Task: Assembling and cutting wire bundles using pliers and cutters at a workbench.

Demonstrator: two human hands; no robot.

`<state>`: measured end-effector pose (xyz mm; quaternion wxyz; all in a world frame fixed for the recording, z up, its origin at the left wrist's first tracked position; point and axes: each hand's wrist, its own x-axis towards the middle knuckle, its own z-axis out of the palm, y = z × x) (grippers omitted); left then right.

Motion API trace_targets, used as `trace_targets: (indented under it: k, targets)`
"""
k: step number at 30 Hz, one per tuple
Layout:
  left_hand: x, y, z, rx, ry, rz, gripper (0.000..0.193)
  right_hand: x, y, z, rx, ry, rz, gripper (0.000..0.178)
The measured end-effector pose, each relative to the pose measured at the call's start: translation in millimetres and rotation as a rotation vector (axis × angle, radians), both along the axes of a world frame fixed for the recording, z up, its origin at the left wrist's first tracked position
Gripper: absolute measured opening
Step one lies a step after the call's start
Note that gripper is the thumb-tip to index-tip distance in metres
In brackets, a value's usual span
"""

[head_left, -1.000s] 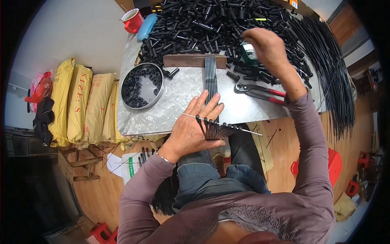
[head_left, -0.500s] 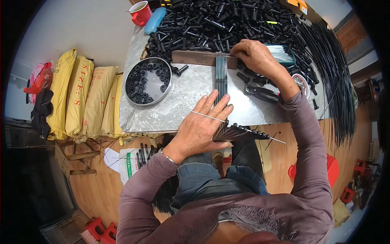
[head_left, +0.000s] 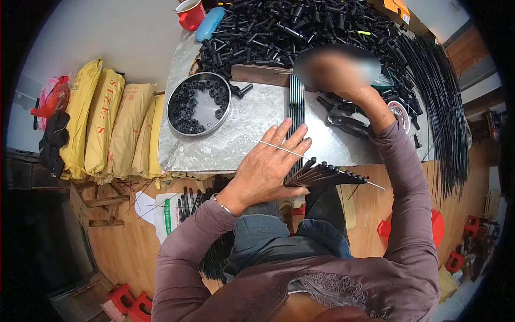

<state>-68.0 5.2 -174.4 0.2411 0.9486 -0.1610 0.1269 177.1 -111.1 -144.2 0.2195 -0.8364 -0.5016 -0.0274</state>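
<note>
My left hand (head_left: 265,166) lies flat, fingers stretched, over a bundle of thin dark rods (head_left: 296,102) at the table's front edge. A thin silvery wire (head_left: 377,186) crosses the back of its fingers and runs through a row of black round ends (head_left: 351,175) to the right of the hand. The rods fan out below these ends; the palm hides part of them. At their far end, the bundle reaches a brown wooden bar (head_left: 257,75). My right hand (head_left: 343,80) is beside that end, its fingers smeared by blur, so what they hold cannot be made out.
A round metal pan (head_left: 228,107) of small black rings stands left. Pliers (head_left: 347,125) lie under my right forearm. Black tubular parts (head_left: 268,37) are heaped behind, near a red mug (head_left: 189,19) and blue case (head_left: 210,24). Long black rods (head_left: 442,112) hang off the right edge.
My right hand has moved slightly right, off the far end of the rods, and is now blurred. My left hand stays flat on the bundle; the whole view has shifted slightly.
</note>
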Motion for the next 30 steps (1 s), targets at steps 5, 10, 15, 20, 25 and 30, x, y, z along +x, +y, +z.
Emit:
trace_targets:
  k: [5, 10, 15, 20, 25, 30]
  targets:
    - [0.3, 0.5, -0.1, -0.006, 0.006, -0.010, 0.091, 5.2, 6.1, 1.9, -0.046, 0.018, -0.007, 0.018]
    - [0.3, 0.7, -0.2, -0.010, 0.009, -0.017, 0.090, 3.1, 8.3, 4.3, -0.071, 0.072, -0.057, 0.014]
    - [0.2, 1.4, 0.5, -0.021, 0.001, -0.020, 0.089, 2.7, 10.5, 1.3, -0.054, -0.039, -0.015, 0.014]
    - [0.3, 1.2, -0.2, -0.024, -0.010, -0.018, 0.088, 5.9, 10.1, 2.2, 0.001, -0.054, 0.065, 0.015]
    - [0.3, 1.7, -1.7, -0.019, -0.015, -0.019, 0.088, 3.4, 14.2, 0.6, 0.051, 0.181, -0.006, 0.015]
    - [0.8, 1.1, -0.3, -0.021, 0.004, -0.017, 0.089, 7.6, 15.3, -9.4, 0.189, 0.368, 0.020, 0.012]
